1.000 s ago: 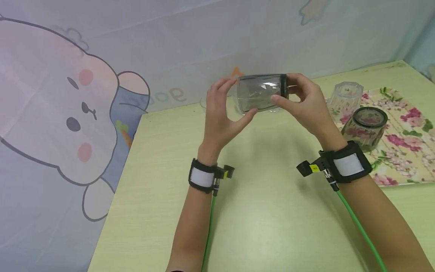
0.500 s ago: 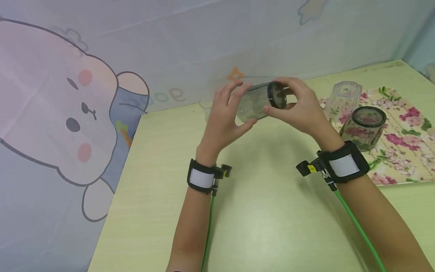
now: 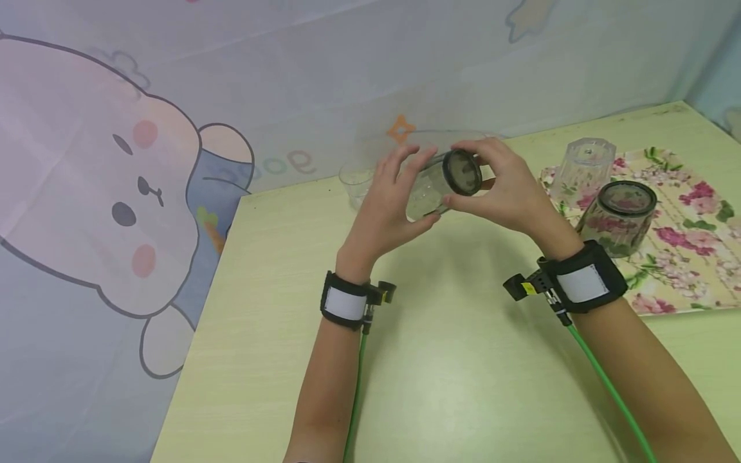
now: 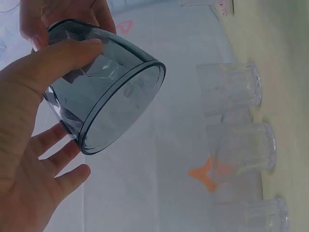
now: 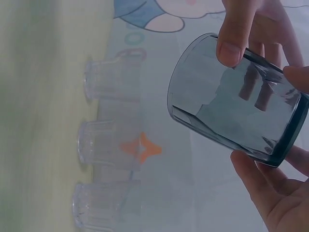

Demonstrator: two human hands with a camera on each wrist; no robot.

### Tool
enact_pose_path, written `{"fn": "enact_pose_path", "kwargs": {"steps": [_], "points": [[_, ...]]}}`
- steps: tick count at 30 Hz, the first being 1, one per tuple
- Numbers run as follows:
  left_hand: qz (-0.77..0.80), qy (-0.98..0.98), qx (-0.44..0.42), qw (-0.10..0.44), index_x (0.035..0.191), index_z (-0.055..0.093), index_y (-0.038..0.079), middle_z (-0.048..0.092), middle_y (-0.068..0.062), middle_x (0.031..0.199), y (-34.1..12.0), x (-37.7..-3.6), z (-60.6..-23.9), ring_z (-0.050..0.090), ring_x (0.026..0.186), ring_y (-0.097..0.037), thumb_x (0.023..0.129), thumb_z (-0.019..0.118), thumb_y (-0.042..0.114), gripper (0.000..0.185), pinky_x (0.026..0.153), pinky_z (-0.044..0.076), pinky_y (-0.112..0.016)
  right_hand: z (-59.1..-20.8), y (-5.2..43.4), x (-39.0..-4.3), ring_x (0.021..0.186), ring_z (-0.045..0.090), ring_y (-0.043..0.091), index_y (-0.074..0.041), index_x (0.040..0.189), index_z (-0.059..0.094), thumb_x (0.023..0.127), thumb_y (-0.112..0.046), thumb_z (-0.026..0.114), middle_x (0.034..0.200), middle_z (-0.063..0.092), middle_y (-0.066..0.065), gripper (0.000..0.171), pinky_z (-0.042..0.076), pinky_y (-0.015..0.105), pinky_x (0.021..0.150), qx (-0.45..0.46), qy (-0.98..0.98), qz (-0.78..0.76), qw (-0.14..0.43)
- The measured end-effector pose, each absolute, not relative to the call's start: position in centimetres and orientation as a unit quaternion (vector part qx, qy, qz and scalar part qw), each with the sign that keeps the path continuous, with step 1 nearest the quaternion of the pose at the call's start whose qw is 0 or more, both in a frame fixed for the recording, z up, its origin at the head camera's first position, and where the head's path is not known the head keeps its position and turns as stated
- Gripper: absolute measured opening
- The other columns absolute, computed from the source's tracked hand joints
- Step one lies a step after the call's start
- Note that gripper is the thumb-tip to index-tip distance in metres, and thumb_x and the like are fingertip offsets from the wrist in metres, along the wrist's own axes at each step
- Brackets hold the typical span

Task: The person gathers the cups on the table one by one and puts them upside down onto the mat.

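Both hands are holding one grey-tinted glass tumbler [image 3: 427,193] in the air above the pale surface [image 3: 278,302], tilted on its side. Left hand [image 3: 384,209] is gripping the mouth end, thumb on one side and fingers on the other (one fingertip is sticking out clear of the rim in the left wrist view). Right hand [image 3: 509,193] is gripping the thick base end, thumb and fingers around it; base is facing the head camera. So each grip is holding the tumbler.

Right side: floral placemat [image 3: 697,286] is carrying a clear faceted glass [image 3: 587,168] and a dark tinted glass [image 3: 619,222], both looking base-up. Far edge: three clear glasses [image 4: 241,150] are standing in a row near the printed backdrop [image 3: 324,83]; hands are mostly covering them in the head view. Wrist straps [image 3: 345,302] are trailing green cables [image 3: 613,386].
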State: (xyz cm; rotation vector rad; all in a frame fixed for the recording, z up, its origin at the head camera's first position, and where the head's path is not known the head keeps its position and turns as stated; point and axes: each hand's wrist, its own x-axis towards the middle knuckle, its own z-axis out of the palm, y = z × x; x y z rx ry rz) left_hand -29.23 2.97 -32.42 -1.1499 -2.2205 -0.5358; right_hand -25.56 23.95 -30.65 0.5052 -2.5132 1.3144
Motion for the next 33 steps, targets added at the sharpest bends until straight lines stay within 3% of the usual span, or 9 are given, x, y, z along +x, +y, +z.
{"fn": "enact_pose_path", "kwargs": {"steps": [13, 33], "points": [[-0.196, -0.855, -0.416, 0.239, 0.146, 0.035, 0.014, 0.045, -0.014, 0.138, 3.3, -28.97, -32.68, 0.047, 0.125, -0.027, 0.078, 0.077, 0.032, 0.082, 0.103, 0.045, -0.036, -30.92, 23.86, -25.66, 0.109, 0.052, 0.023, -0.012, 0.142, 0.045, 0.079, -0.019, 0.075, 0.129, 0.049, 0.012, 0.07, 0.053, 0.053, 0.088, 0.206, -0.866, 0.438, 0.126], [-0.194, -0.848, -0.407, 0.278, 0.142, 0.042, 0.015, 0.053, -0.01, 0.129, 3.29, -28.81, -32.78, 0.052, 0.117, -0.025, 0.076, 0.075, 0.036, 0.076, 0.092, 0.051, -0.034, -30.69, 23.81, -25.41, 0.118, 0.051, 0.025, -0.015, 0.146, 0.04, 0.079, -0.019, 0.076, 0.139, 0.046, 0.011, 0.075, 0.052, 0.054, 0.092, 0.21, -0.863, 0.441, 0.126]]}}
